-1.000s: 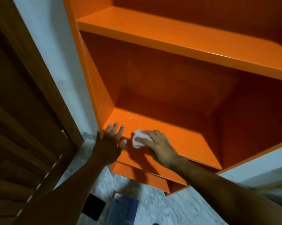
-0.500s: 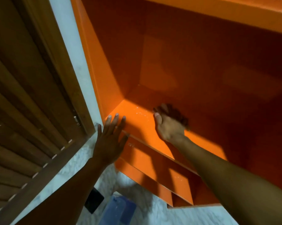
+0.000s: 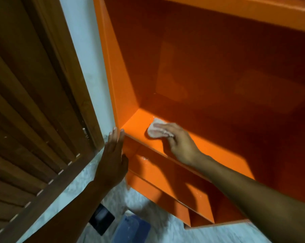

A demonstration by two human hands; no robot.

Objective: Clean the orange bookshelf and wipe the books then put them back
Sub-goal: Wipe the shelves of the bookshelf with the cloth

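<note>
The orange bookshelf (image 3: 209,71) fills the upper right, and its compartments hold no books. My right hand (image 3: 179,142) reaches onto the lit shelf board (image 3: 218,155) and holds a wadded white cloth (image 3: 154,132) down on it near the left inner corner, fingers lying over the cloth. My left hand (image 3: 113,158) rests flat with straight fingers against the shelf's left front edge, fingertips at the board's corner. White specks dot the board and the compartment below.
A brown slatted wooden door (image 3: 30,111) stands at the left, with a strip of white wall (image 3: 85,67) between it and the shelf. On the marbled floor below lie a black object (image 3: 101,219) and a blue object (image 3: 132,228). Lower orange compartments (image 3: 197,199) sit beneath the board.
My right hand went deep into the shaded back of the compartment, then came forward to the lit left part of the board, cloth showing again. My left hand shifted slightly left along the edge.
</note>
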